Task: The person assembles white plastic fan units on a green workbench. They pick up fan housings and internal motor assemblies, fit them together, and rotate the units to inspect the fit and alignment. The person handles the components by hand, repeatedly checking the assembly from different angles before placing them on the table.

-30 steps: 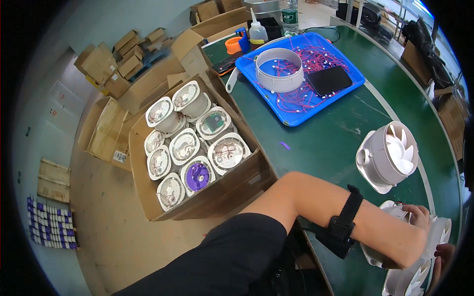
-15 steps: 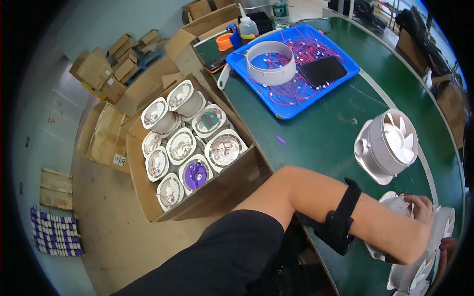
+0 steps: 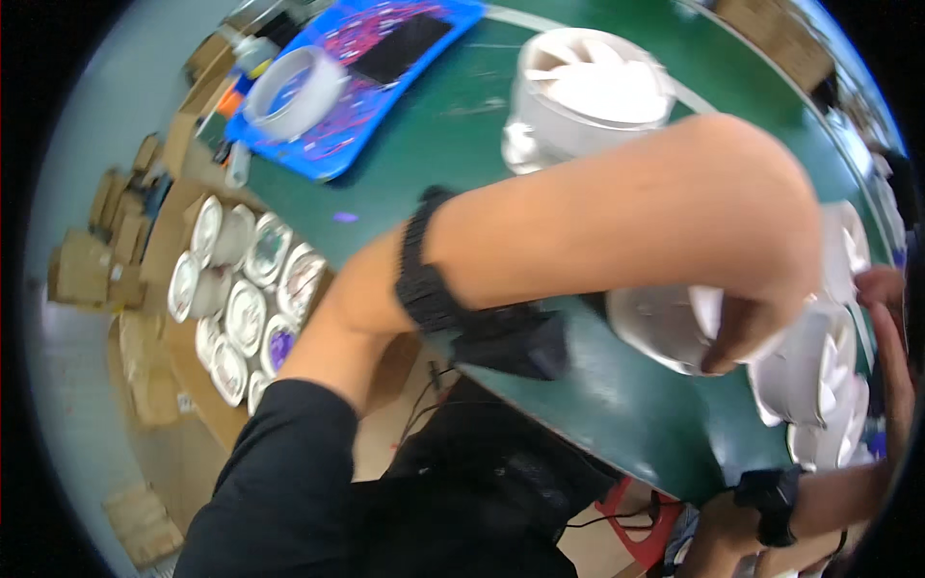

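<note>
My left hand (image 3: 761,318) reaches across and grips a white fan (image 3: 674,332), fingers curled over its rim, low on the green surface (image 3: 578,405) at the near right edge. My right hand (image 3: 891,328) sits at the far right, just beside a stack of fans (image 3: 819,376); can't tell its grip. Another fan (image 3: 588,96) stands further back. Blue tray (image 3: 328,144) top left. Box (image 3: 193,356) of fans on the floor, left.
</note>
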The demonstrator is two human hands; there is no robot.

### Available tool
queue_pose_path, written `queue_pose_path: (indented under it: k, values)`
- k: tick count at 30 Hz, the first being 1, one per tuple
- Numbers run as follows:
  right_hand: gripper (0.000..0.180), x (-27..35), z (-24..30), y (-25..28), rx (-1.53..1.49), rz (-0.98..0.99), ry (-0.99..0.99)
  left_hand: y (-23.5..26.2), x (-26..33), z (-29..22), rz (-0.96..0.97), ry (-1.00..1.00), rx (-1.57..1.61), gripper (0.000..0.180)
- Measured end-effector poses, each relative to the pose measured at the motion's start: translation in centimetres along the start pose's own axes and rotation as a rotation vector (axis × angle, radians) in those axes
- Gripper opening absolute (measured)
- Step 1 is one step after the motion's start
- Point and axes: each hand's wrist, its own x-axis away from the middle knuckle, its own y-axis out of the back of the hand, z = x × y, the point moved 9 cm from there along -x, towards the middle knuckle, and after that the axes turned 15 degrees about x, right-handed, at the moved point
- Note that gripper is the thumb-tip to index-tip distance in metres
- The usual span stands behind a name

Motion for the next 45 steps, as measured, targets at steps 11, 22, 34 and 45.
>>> queue_pose_path:
  k: [11, 22, 34, 45]
  values:
    - [0.018, 1.9, -1.1, -0.6, 0.094, -0.318, 0.008, -3.2, -2.4, -2.7, 0.401, 0.243, 0.002, 0.086]
    - [0.030, 1.5, -0.9, -0.6, -0.044, -0.207, -0.082, -2.6, -2.3, -3.3, 0.441, 0.233, 0.170, 0.084]
    - [0.012, 0.9, -1.0, -0.8, 0.026, -0.224, -0.139, -4.1, -2.0, -3.6, 0.520, 0.194, -0.035, 0.111]
    - [0.023, 1.3, -1.3, -0.9, -0.059, -0.166, -0.104, -1.2, -2.6, -1.2, 0.186, 0.503, -0.250, 0.099]
